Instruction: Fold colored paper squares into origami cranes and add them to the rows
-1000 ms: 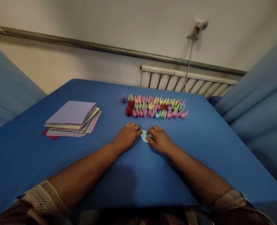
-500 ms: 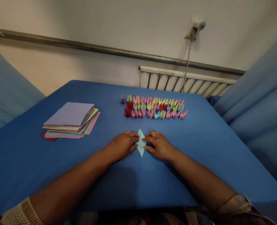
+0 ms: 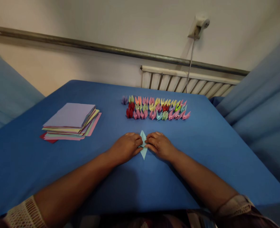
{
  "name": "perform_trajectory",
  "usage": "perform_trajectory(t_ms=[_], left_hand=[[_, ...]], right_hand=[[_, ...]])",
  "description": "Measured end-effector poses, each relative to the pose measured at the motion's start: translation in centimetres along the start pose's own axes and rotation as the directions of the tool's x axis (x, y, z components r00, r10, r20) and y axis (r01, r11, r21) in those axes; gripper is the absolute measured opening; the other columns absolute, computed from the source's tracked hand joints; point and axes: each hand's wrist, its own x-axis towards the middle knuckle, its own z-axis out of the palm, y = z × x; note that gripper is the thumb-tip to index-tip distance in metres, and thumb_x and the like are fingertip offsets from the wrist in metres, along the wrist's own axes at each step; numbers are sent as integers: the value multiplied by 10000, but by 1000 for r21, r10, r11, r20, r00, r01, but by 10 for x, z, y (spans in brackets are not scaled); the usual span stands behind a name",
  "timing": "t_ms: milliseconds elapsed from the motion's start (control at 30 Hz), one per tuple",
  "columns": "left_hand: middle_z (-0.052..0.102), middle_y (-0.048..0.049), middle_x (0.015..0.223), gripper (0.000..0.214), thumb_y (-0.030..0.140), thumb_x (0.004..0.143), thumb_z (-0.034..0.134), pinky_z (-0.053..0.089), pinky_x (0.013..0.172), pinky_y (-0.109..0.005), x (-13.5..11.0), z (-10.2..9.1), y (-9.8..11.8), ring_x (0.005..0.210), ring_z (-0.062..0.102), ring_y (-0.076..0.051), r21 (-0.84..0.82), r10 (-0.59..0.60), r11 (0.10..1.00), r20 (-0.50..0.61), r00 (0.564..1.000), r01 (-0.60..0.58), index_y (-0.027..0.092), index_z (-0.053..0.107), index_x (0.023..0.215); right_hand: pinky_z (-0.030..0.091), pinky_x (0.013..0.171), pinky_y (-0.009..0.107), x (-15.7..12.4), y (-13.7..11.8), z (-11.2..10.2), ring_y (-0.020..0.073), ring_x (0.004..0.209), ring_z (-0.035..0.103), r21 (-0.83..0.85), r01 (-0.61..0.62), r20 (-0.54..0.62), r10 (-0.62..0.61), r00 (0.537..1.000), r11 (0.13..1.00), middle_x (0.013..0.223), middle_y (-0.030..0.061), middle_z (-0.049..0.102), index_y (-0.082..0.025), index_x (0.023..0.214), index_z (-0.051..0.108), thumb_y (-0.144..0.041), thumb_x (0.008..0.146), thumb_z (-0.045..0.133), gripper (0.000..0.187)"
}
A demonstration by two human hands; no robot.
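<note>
A light-blue piece of origami paper (image 3: pixel 143 153), folded into a narrow diamond, lies flat on the blue table in front of me. My left hand (image 3: pixel 127 145) grips its left edge between thumb and fingers. From the other side, my right hand (image 3: pixel 160 145) pinches the right edge. The fingertips of both hands nearly meet over the middle and cover part of the folds. Only the upper and lower points of the diamond show fully. Beyond my hands stand several rows of small folded paper cranes (image 3: pixel 144 114) in many colours.
To the left sits a stack of coloured paper sheets (image 3: pixel 70 115), lavender on top. The blue-covered table (image 3: pixel 106 196) reaches to a wall with a metal rail (image 3: pixel 106 47) and a radiator (image 3: pixel 168 71). Blue curtains (image 3: pixel 268 85) hang at both sides.
My fingers have moved inward over the middle of the light-blue paper, so less of it shows. The left hand has shifted slightly right. The cranes and stack stay in place.
</note>
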Motion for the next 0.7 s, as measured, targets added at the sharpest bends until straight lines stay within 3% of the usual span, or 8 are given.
perform_trajectory(t_ms=[133,300,567,700], left_hand=[[615,-57,878,206,242,944,451,434,787,-327,2,6,-2,831,553,-191,-87,-95,992,-43,995,91,172,642,911],[632,-57,872,216,235,925,453,445,793,-328,5,6,-5,835,566,-189,-209,-189,962,-47,981,175,170,650,865],[608,-54,801,157,267,871,520,438,725,-345,7,7,-5,765,547,-205,-44,-300,954,-86,950,298,176,603,773],[644,-77,990,156,216,882,514,441,822,-367,7,7,-2,917,561,-225,-68,-243,969,-105,964,237,169,629,976]], right_hand=[[426,877,380,0,-1,4,212,989,546,80,-15,-25,17,1000,997,1072,81,631,-189,1033,649,-358,913,587,216],[427,827,316,7,-3,14,170,893,547,168,-205,-77,220,972,964,909,43,617,-182,847,620,-242,932,540,131],[400,776,306,12,-8,12,171,811,517,110,-349,-108,361,926,931,839,24,577,-193,769,563,-238,861,620,117],[396,777,308,10,-8,13,180,823,512,83,-341,-107,348,931,936,843,28,574,-196,780,558,-240,861,616,109]])
